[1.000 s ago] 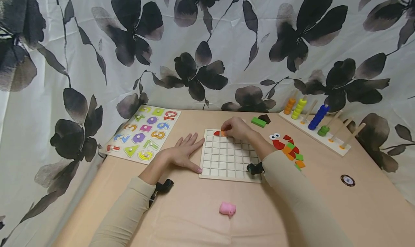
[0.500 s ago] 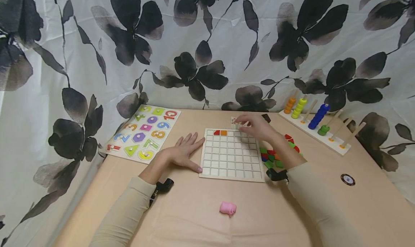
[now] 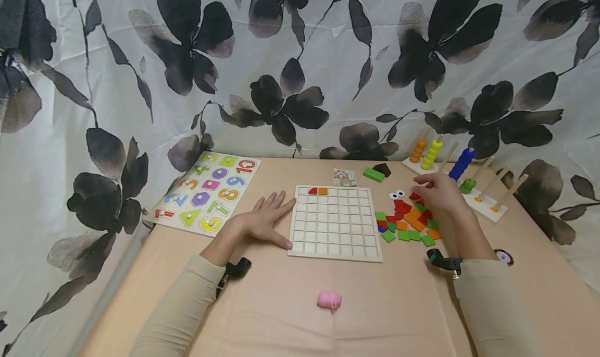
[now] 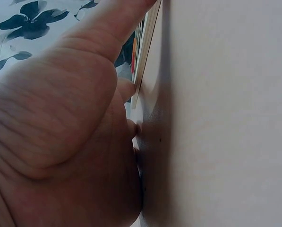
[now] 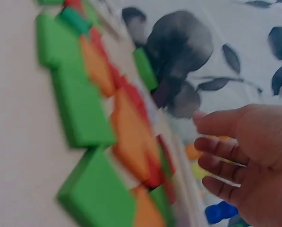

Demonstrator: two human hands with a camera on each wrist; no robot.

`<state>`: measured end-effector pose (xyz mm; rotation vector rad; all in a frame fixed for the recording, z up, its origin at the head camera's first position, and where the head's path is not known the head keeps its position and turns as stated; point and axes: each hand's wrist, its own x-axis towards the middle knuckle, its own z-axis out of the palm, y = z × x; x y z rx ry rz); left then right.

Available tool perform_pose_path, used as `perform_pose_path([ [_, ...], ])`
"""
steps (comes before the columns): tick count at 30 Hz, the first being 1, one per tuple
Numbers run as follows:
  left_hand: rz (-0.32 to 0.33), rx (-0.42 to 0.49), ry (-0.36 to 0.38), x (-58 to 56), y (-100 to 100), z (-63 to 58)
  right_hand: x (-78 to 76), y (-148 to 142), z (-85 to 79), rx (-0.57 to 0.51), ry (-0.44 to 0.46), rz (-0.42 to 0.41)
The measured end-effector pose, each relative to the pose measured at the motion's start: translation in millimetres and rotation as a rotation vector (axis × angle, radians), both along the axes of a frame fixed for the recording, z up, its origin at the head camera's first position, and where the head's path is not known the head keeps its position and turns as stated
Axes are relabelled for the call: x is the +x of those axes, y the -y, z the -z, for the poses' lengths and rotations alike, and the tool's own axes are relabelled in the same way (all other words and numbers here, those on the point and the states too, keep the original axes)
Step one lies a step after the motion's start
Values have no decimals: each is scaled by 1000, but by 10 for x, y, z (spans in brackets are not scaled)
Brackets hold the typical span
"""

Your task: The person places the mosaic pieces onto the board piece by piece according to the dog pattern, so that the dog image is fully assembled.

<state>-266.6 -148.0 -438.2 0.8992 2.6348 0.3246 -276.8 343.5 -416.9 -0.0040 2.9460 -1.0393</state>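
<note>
Now the grid tray [image 3: 334,224] at mid-frame holds two tiles [image 3: 318,191]; left hand [image 3: 264,219] lies flat beside it, right hand [image 3: 438,193] hovers loose over colored tiles [image 3: 408,224].

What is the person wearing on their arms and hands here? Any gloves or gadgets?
No gloves: the left hand and right hand are bare. Both arms are in long beige sleeves that reach the wrists. A small black device is strapped at the left wrist, and a similar black one at the right wrist. No rings or markings are visible.

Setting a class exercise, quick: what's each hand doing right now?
Left hand: open, flat against the grid board.
Right hand: open, above the coloured tiles, holding nothing.
</note>
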Motion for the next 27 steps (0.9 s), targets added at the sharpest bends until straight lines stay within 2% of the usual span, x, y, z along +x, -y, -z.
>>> perform_pose_path([
  [3, 3, 0, -2, -6, -6, 9, -33, -50, 103, 15, 94, 5],
  [5, 3, 1, -1, -8, -8, 9, -52, -66, 156, 14, 113, -10],
  [8, 2, 8, -2, -5, -7, -1, -62, -64, 190, -2, 97, -29],
  [18, -1, -2, 4, 0, -12, -13, -53, -67, 213, -125, 54, 39],
  [20, 0, -3, 3, -3, -10, -6, -32, -22, 180, -147, 2, 44],
  [22, 1, -2, -2, -9, -8, 4, -25, 68, 103, -149, -94, 18],
  [25, 3, 3, -6, -15, -3, 18, -52, 295, -72, -135, -252, -82],
  [27, 6, 6, -7, -20, 1, 30, -88, 496, -187, -130, -317, -152],
])
